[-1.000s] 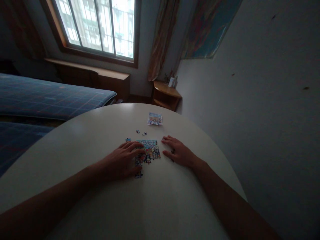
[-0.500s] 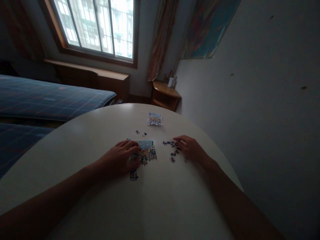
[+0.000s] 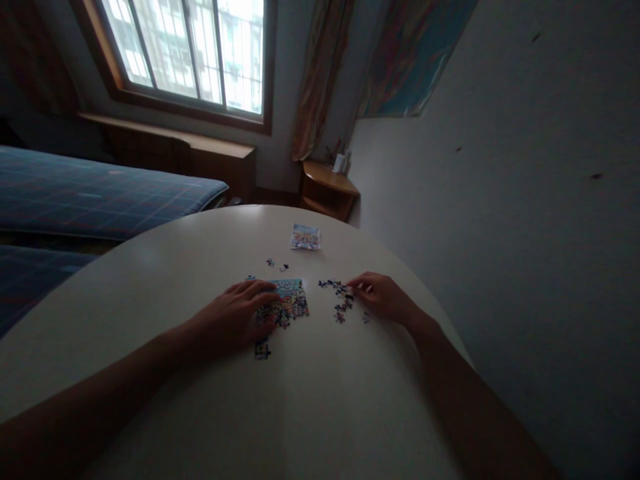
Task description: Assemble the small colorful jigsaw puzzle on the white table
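A partly joined jigsaw puzzle (image 3: 294, 297) lies flat on the white table, light blue along its far side and many-coloured nearer me. My left hand (image 3: 246, 308) rests over its left part, fingers spread and covering some of it. Just below that hand is a small joined puzzle section (image 3: 262, 349). To the right, loose puzzle pieces (image 3: 343, 307) are scattered in a cluster. My right hand (image 3: 381, 296) is at the cluster's right edge with thumb and forefinger pinched together; whatever lies between the fingertips is too small to make out.
Beyond the puzzle lies a small picture sheet (image 3: 305, 237) on the round white table (image 3: 200, 250). Two stray pieces (image 3: 271, 263) sit between them. A plaid mattress (image 3: 110, 200) is at the left, a wooden corner shelf (image 3: 330, 179) behind the table, and a wall at the right.
The fingers of my right hand have drawn closer together at the loose pieces. My left hand stays on the puzzle. The whole view has shifted slightly.
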Motion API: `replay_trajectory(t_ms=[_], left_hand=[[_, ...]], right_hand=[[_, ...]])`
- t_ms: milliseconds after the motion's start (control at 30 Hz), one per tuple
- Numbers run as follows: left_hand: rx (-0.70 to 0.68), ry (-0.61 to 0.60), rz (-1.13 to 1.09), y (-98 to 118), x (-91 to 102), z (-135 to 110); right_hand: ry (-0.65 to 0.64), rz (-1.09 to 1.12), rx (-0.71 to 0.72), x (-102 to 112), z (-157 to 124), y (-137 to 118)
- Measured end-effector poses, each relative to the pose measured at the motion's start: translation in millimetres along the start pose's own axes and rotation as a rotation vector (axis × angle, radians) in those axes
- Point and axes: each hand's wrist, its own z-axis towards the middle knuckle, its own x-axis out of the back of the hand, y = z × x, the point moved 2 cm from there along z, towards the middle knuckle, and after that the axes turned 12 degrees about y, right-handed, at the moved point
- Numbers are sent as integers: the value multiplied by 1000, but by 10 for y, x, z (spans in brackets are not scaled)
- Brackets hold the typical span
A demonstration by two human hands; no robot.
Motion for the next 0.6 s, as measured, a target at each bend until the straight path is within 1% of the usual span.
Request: replay_trajectory(t_ms=[67,200,333,433,500,600], left_hand=[[3,-13,-5,5,14,-3],[10,-20,-8,-10,16,-19],[7,-14,-6,-37,-8,-28],[-2,-9,-6,-40,-11,-25],[-3,-9,-6,-33,-5,-22],[0,-10,-11,-24,4,-21]], right_hand=[[-8,-39,-37,32,-5,8],[-57,-50,-74,62,-25,4],[-31,-85,-101,73,-21,10],[-9,-83,-88,92,-18,0],[-38,-43,-52,99,-25,-34],[-139,31,-7,96,-53,-109]])
